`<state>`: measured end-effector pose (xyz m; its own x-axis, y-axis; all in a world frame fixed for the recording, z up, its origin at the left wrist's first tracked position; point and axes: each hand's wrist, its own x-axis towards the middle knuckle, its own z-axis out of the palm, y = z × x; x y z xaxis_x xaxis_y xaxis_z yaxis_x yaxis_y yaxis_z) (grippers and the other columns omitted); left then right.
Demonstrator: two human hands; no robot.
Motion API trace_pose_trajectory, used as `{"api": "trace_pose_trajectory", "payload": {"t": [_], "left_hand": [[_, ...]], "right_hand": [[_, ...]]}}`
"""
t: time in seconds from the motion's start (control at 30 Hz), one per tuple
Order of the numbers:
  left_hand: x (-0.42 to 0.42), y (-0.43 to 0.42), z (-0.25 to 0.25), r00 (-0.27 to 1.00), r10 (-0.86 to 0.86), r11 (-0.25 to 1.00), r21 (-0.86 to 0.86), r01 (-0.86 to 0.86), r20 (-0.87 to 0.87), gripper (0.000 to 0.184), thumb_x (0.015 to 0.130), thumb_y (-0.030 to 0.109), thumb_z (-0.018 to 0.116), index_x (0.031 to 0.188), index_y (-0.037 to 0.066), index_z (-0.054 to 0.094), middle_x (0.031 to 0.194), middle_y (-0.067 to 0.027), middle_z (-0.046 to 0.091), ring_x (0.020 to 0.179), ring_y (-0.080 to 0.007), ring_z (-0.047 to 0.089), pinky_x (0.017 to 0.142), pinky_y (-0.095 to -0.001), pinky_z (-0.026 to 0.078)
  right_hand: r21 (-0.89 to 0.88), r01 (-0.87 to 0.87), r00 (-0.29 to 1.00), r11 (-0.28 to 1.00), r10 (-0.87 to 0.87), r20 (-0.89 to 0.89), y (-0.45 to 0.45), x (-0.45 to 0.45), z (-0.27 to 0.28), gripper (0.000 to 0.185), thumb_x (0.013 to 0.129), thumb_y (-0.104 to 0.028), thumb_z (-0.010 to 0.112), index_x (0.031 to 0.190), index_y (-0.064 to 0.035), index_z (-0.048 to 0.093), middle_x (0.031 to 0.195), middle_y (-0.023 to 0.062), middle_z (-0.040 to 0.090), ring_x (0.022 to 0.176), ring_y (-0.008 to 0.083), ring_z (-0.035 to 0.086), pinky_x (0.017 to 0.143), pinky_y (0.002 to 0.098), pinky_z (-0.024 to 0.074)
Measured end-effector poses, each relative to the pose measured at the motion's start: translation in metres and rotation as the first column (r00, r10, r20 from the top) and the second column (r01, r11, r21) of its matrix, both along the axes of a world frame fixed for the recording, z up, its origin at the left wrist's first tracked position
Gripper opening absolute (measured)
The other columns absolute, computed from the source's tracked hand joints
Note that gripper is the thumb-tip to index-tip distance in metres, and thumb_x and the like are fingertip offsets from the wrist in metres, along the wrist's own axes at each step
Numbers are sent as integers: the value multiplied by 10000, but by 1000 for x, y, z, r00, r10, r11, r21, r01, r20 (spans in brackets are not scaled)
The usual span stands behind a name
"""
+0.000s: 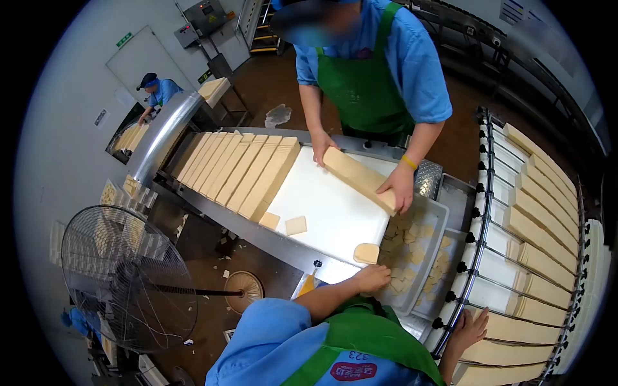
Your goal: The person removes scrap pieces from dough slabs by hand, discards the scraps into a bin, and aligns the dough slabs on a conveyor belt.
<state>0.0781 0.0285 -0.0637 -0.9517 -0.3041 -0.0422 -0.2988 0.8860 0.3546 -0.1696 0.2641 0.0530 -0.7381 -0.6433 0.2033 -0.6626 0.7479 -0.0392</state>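
My left hand (pixel 373 278) is at the near rim of a grey bin (pixel 440 233) of pale scraps, fingers curled together; anything in it is too small to make out. A rounded pale piece (pixel 366 253) lies on the white belt (pixel 335 215) just beyond it. My right hand (pixel 472 328) has its fingers spread at the near rail of the side conveyor, by a stack of long pale sheets (pixel 515 329). Across the belt, a co-worker's two hands hold a long pale stack (pixel 357 179) by its ends.
More stacks (pixel 244 168) stand in a row on the belt's left part, beside two loose pieces. A large wire fan (pixel 129 276) is at the left. The side conveyor (pixel 492 254) with black knobs and rods runs along the right. Another person works at the far left.
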Motion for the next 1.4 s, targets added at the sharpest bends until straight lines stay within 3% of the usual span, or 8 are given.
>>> {"api": "trace_pose_trajectory", "payload": {"t": [0.23, 0.4, 0.6, 0.73, 0.93, 1.03, 1.27, 1.4], "left_hand": [[28, 7, 1, 906, -42, 931, 312, 188, -421, 298, 765, 17, 574, 1057, 74, 591, 1105, -86, 539, 1030, -291, 546, 851, -376, 488], [89, -39, 20, 763, 424, 905, 253, -341, -487, 307, 780, 78, 566, 1081, 40, 610, 1115, -180, 590, 994, -353, 575, 894, -423, 473], [213, -117, -26, -48, 979, -96, -246, -965, -196, 605, 794, 391, 602, 1214, -29, 491, 1137, -239, 549, 1118, -408, 477, 1001, -578, 281], [225, -127, -6, 64, 977, 98, -164, -981, 205, 571, 783, 513, 592, 1091, 35, 534, 1089, -227, 558, 1073, -413, 498, 957, -596, 290], [156, -101, 3, 471, 873, 483, 374, -792, -129, 658, 842, 401, 652, 1306, -1, 416, 1155, -243, 516, 1080, -373, 511, 918, -469, 422], [163, -107, 13, 353, 920, 361, 727, -585, -173, 592, 866, 268, 659, 1326, 0, 401, 1238, -232, 446, 1105, -341, 491, 966, -414, 403], [307, -154, 25, -183, 978, -164, 179, -970, -96, 888, 741, 219, 778, 1376, -70, 229, 1338, -321, 311, 1233, -455, 331, 1052, -489, 287], [332, -168, 18, -75, 997, -67, 381, -922, -7, 936, 667, 75, 810, 1370, -62, 208, 1312, -322, 220, 1195, -472, 317, 1054, -473, 288]], "right_hand": [[-6, -64, 998, 998, 65, 22, 1, -10, -16, 230, 903, -126, 539, 1098, -127, 661, 1481, 145, 339, 1347, 381, 314, 1067, 576, 235], [33, -219, 972, 975, 215, 96, -4, 3, 4, 312, 900, -71, 499, 1205, -59, 565, 1461, 172, 359, 1365, 363, 300, 1101, 569, 148], [-126, -376, 915, 918, 389, 109, -45, 38, -6, 314, 843, -79, 547, 1156, -70, 563, 1428, 176, 403, 1349, 347, 337, 1078, 580, 136], [-197, -453, 839, 870, 490, 236, -83, 89, -17, 324, 766, -61, 609, 1088, -90, 594, 1380, 174, 445, 1313, 341, 384, 1065, 584, 160], [-209, -597, 689, 775, 628, 361, -164, 156, -17, 314, 763, -100, 644, 1075, -115, 622, 1379, 149, 442, 1308, 349, 381, 1044, 591, 199], [-217, -675, 629, 705, 704, 330, -216, 187, -13, 310, 780, -131, 634, 1089, -113, 622, 1390, 142, 432, 1317, 350, 364, 1040, 590, 199], [-262, -703, 586, 661, 747, 314, -355, 245, -59, 438, 811, -199, 616, 1209, -24, 564, 1442, 228, 319, 1347, 414, 246, 1064, 531, 206], [-151, -713, 624, 685, 718, 310, -433, 286, -88, 560, 843, -274, 605, 1321, -16, 466, 1460, 237, 289, 1347, 412, 242, 1070, 508, 213]]}}
